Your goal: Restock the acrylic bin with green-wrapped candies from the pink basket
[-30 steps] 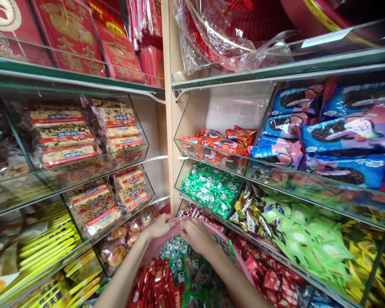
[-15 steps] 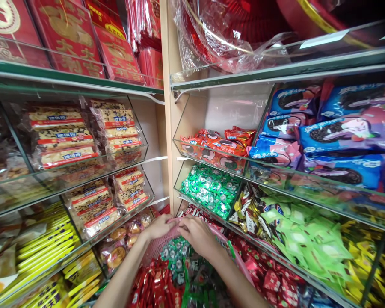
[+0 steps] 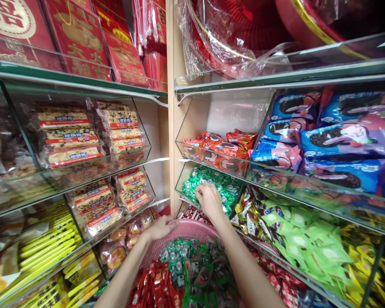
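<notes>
- Left hand point(image 3: 160, 227): clasped over the far rim of the pink basket point(image 3: 191, 228), left of the rim's middle.
- Right hand point(image 3: 209, 200): fingers curled, at the green-wrapped candies point(image 3: 224, 184); whether one is pinched cannot be told.
- Clearance: narrow gap above the right hand, below the orange-red packs point(image 3: 211, 147); dark-edged divider point(image 3: 238, 200) near its right side.
- Basket position: below and in front of the wooden post point(image 3: 171, 128).
- Basket appearance: perforated wall, curved rim; red packets point(image 3: 154, 282) left, green packets point(image 3: 194, 259) centre and right.
</notes>
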Available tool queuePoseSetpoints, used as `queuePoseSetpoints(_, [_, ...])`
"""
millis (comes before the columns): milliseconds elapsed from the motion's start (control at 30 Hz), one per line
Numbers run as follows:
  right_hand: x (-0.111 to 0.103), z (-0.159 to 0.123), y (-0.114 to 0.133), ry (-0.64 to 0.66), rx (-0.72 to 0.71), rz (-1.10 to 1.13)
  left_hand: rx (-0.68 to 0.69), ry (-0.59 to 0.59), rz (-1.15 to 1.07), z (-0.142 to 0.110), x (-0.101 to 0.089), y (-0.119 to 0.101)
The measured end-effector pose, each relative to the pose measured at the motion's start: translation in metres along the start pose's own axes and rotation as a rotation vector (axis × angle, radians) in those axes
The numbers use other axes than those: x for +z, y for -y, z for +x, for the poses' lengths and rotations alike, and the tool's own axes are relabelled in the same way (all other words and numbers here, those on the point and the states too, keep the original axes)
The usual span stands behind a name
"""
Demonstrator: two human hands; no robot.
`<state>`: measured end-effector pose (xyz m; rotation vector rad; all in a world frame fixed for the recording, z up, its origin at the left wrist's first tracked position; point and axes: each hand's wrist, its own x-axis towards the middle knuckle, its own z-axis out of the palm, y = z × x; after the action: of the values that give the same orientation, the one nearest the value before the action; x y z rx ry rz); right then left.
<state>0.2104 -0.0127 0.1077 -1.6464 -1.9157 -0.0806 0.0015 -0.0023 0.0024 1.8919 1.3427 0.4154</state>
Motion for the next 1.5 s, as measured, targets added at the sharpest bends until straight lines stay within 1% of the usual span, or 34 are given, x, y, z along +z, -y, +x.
queuePoseSetpoints(200, [0.007, -0.005, -0.006, 0.078, -0.004, -0.049, 0.001, 0.005, -0.005, 0.001, 0.000, 0.000])
queuePoseSetpoints(300, [0.007, -0.006, -0.008, 0.090, -0.007, -0.077, 0.010, 0.012, -0.024, 0.000, 0.000, -0.003])
queuePoseSetpoints(633, [0.009, -0.013, -0.008, -0.010, -0.049, -0.063, 0.013, 0.009, -0.039, -0.006, -0.003, -0.007])
queuePoseSetpoints(833, [0.008, -0.017, -0.006, -0.085, -0.046, -0.071, 0.021, 0.007, -0.032, -0.005, -0.002, -0.003])
queuePoseSetpoints(933, [0.007, -0.017, -0.005, -0.136, -0.047, 0.008, 0.021, 0.000, -0.019, -0.005, -0.002, -0.001])
queuePoseSetpoints(1033, [0.005, -0.017, -0.004, -0.232, -0.064, 0.144, 0.015, 0.002, -0.014, -0.005, -0.003, -0.003])
queuePoseSetpoints(1133, [-0.002, -0.022, -0.001, -0.334, -0.108, 0.292, 0.006, 0.007, -0.009, -0.006, -0.004, -0.006])
queuePoseSetpoints(1200, [-0.009, -0.029, 0.005, -0.351, -0.160, 0.393, 0.003, 0.004, -0.005, -0.006, -0.004, -0.007])
queuePoseSetpoints(1267, [-0.015, -0.040, 0.012, -0.282, -0.221, 0.499, 0.016, -0.001, -0.007, -0.005, -0.004, -0.006])
queuePoseSetpoints(1367, [-0.015, -0.058, 0.020, -0.036, -0.291, 0.596, 0.045, 0.002, -0.028, -0.004, -0.003, -0.004])
queuePoseSetpoints(1433, [-0.007, -0.067, 0.021, 0.141, -0.308, 0.569, 0.050, 0.002, -0.015, -0.004, -0.002, -0.004])
queuePoseSetpoints(1500, [0.002, -0.074, 0.019, 0.260, -0.311, 0.497, 0.042, -0.007, 0.014, -0.004, -0.002, -0.006])
